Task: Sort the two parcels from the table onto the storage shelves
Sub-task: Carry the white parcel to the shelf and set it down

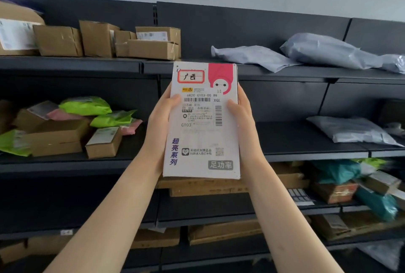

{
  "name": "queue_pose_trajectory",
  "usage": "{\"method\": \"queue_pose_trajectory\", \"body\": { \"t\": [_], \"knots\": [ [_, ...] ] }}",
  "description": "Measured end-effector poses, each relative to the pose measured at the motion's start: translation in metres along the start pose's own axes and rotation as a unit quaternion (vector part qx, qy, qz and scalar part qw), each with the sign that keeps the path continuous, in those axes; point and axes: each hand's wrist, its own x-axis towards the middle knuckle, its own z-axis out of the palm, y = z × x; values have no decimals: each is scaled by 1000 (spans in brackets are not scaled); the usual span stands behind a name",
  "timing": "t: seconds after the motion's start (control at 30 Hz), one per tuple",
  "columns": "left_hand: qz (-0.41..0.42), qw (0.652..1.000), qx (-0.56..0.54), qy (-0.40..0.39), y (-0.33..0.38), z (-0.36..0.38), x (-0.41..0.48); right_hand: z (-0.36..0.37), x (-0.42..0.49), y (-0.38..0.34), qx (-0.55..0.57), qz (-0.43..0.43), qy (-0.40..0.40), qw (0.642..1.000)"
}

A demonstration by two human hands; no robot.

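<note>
White parcel (201, 132) upright, side edges clamped between left hand (161, 119) and right hand (242, 117), before dark shelves (285, 139).

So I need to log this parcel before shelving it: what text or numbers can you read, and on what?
All on the white parcel, held by left hand and right hand:
"广西" in the red-framed box at top
"682C G103-00 88" above the barcode
"XGL" right of the barcode
"G103" mid-label
"超亮系列" purple, lower left
"足功率" grey tag, lower right
Fine label print: too small to read.
Labels on the shelf boxes: blurred.
</note>
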Motion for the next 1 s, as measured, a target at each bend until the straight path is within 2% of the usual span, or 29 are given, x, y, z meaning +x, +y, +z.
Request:
{"method": "queue_pose_trajectory", "body": {
  "t": [0.27,0.5,0.7,0.87,1.0],
  "knots": [
    [-89,995,-23,28,-49,-28,20,-26,26,50,-26,56,43,997],
    [-166,980,-20,104,-112,-47,58,-65,72,99,-23,172,65,983],
    [-258,946,-28,192,-151,-78,120,-76,142,132,-19,281,80,956],
    [-276,934,-24,226,-183,-98,150,-88,176,162,68,356,44,931],
    [-266,934,11,237,-192,-107,180,-94,207,175,85,345,32,934]
  ]
}}
